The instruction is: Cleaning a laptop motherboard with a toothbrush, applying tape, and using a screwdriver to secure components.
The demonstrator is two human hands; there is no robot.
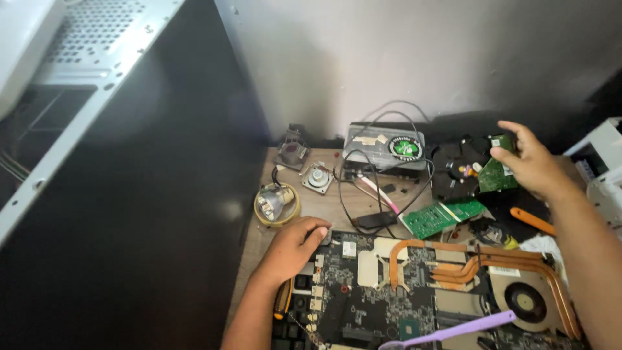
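The small green circuit board (497, 170) sat at two o'clock on the bench, pinched in the right hand (528, 162), fingers curled around its edge, beside a black round fan (457, 170). At seven o'clock the left hand (291, 249) pressed down, fingers bent, on the corner of the laptop motherboard (363, 304); its copper heat pipes (479, 262) ran toward four o'clock.

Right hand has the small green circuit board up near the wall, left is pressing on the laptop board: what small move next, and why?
Probably lower the right hand and set the small green circuit board on bare wooden desk near the larger green board. It hangs over the black fan, while the left hand steadies the black laptop motherboard.
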